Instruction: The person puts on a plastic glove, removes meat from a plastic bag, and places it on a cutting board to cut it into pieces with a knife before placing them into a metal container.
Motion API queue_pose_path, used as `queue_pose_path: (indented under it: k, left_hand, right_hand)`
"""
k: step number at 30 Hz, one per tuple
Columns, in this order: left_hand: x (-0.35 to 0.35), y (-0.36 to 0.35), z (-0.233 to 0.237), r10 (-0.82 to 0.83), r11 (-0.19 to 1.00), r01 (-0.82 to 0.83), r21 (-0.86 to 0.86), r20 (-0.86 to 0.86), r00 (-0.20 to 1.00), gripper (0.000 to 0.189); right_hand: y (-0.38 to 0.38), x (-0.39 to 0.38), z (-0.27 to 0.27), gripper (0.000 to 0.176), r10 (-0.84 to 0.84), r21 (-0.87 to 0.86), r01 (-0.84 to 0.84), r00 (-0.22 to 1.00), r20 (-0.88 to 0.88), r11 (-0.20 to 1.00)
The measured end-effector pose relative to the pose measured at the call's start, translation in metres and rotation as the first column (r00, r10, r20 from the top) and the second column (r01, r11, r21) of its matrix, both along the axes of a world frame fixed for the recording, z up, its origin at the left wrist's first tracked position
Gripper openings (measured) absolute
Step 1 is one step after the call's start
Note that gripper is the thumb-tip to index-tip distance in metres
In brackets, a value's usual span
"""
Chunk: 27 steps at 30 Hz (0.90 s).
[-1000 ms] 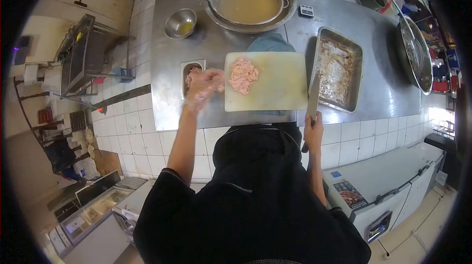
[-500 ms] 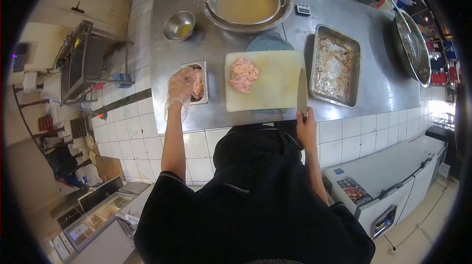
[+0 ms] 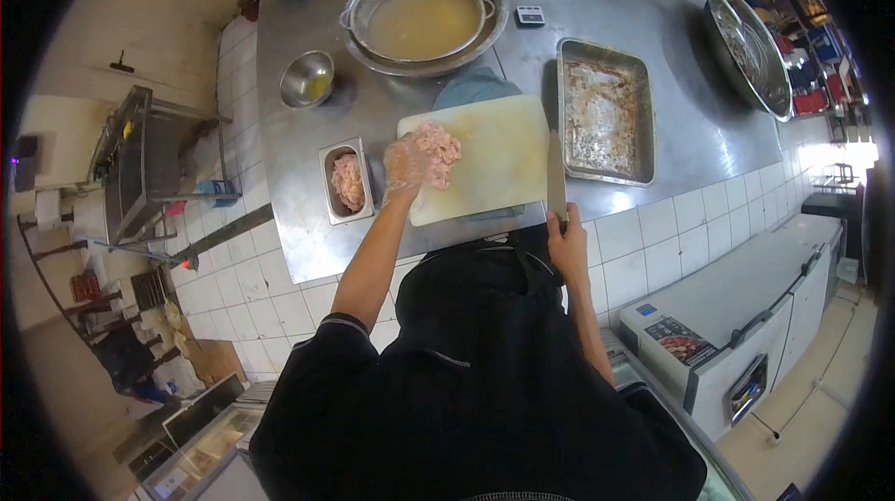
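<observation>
My left hand (image 3: 404, 165), in a clear plastic glove, is at the left edge of the white cutting board (image 3: 503, 151). It touches a pile of chopped raw meat (image 3: 436, 149); motion blur hides how its fingers lie. Along the board's right edge, my right hand (image 3: 568, 238) grips a knife (image 3: 557, 175) by its handle, the blade pointing away from me. More raw meat (image 3: 348, 182) fills part of a small steel container (image 3: 364, 203) to the left of the board. Under the board lies a blue-green cloth (image 3: 475, 88).
A stained metal tray (image 3: 648, 119) sits right of the board. Farther back are a large pot (image 3: 419, 16) of cloudy liquid inside a wide basin, a small steel bowl (image 3: 308, 80) and a small digital device (image 3: 530, 15). A big steel bowl (image 3: 750, 54) stands at the far right.
My left hand has moved right, from the meat container to the pile on the board. My view has shifted slightly. The knife stays in my right hand at the board's right side.
</observation>
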<state>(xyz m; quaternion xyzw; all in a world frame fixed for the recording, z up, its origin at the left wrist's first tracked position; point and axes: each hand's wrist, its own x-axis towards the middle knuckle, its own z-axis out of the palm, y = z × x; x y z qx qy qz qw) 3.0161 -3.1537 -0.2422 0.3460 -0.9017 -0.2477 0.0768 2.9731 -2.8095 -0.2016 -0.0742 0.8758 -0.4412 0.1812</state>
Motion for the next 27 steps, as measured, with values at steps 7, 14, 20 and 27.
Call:
queue_pose_path:
  k: [7,14,20,27]
  left_hand:
    - [0.017,-0.013,0.001,0.003,0.989,-0.005,0.146,0.012,1.0,0.034]
    - [0.0,-0.005,-0.001,-0.278,0.946,0.272,-0.178,-0.006,0.961,0.031]
    - [0.002,-0.023,-0.008,-0.399,0.888,0.37,-0.274,-0.056,0.915,0.03]
    - [-0.013,-0.009,0.031,-0.183,0.955,0.227,0.192,-0.224,0.957,0.031]
  right_hand:
    - [0.008,0.003,0.001,0.033,-0.026,-0.029,0.027,1.0,0.011,0.999]
    - [0.014,-0.002,-0.014,0.037,-0.005,-0.016,0.005,0.999,-0.052,1.0]
    - [0.013,-0.003,0.005,0.035,-0.044,-0.022,0.045,0.999,0.03,0.999]
    - [0.018,0.004,0.002,0.031,-0.049,-0.038,0.05,0.998,0.026,0.998]
